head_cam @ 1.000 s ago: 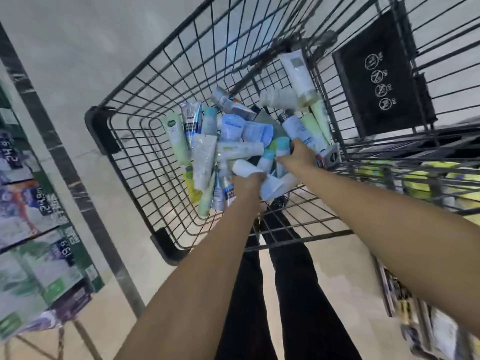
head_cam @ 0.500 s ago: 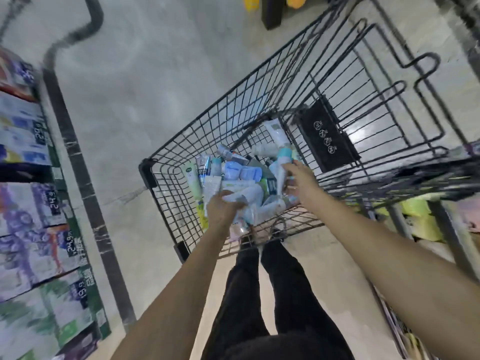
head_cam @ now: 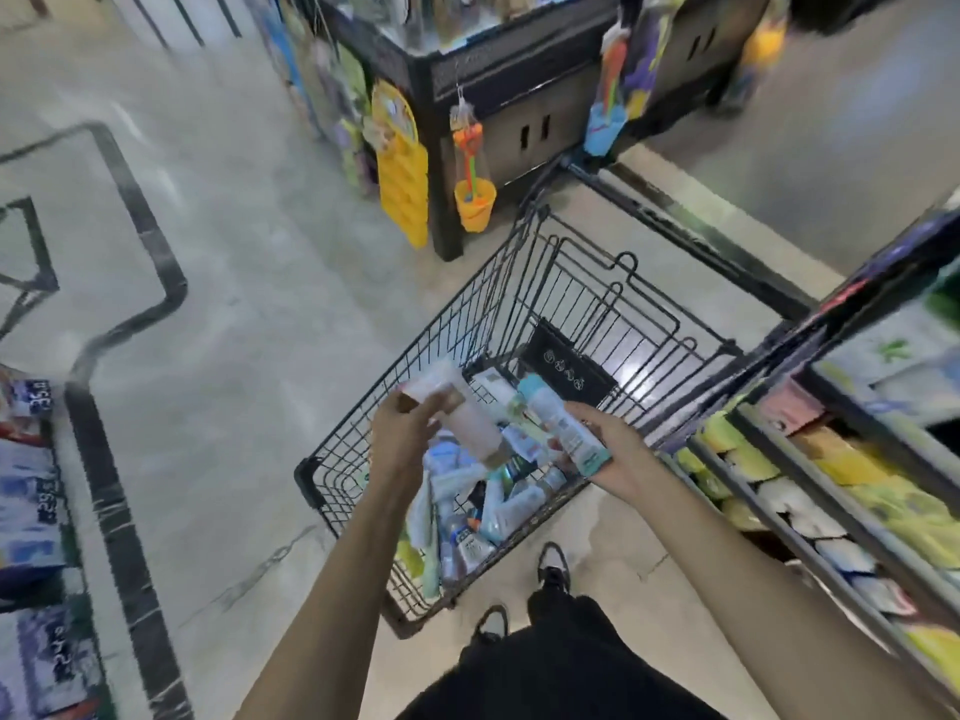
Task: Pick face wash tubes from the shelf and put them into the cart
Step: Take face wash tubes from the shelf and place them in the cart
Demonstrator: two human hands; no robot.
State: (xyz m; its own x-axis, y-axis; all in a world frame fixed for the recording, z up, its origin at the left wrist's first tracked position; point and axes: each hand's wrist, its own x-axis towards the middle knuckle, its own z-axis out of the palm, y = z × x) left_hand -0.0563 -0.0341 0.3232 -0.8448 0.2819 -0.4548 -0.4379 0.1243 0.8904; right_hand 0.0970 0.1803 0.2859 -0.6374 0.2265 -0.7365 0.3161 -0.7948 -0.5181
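Note:
A black wire cart [head_cam: 415, 356] stands in front of me with a heap of face wash tubes [head_cam: 483, 511] lying on its floor. My left hand [head_cam: 402, 433] is above the cart's left side, shut on a pale pinkish-white tube [head_cam: 462, 413] that points down and to the right. My right hand [head_cam: 613, 449] is over the cart's right side, shut on a white tube with a teal cap [head_cam: 563, 420]. Both tubes are held clear above the heap.
A shelf [head_cam: 831, 459] with yellow and white packs runs along the right, close to the cart. Another shelf [head_cam: 31, 511] with price tags lines the left. A dark display stand [head_cam: 467, 96] with hanging toys stands ahead. My feet [head_cam: 519, 600] are behind the cart.
Both hands have risen out of the heap in the cart, each with a tube in it. The view has lifted and pulled back, so the aisle ahead shows.

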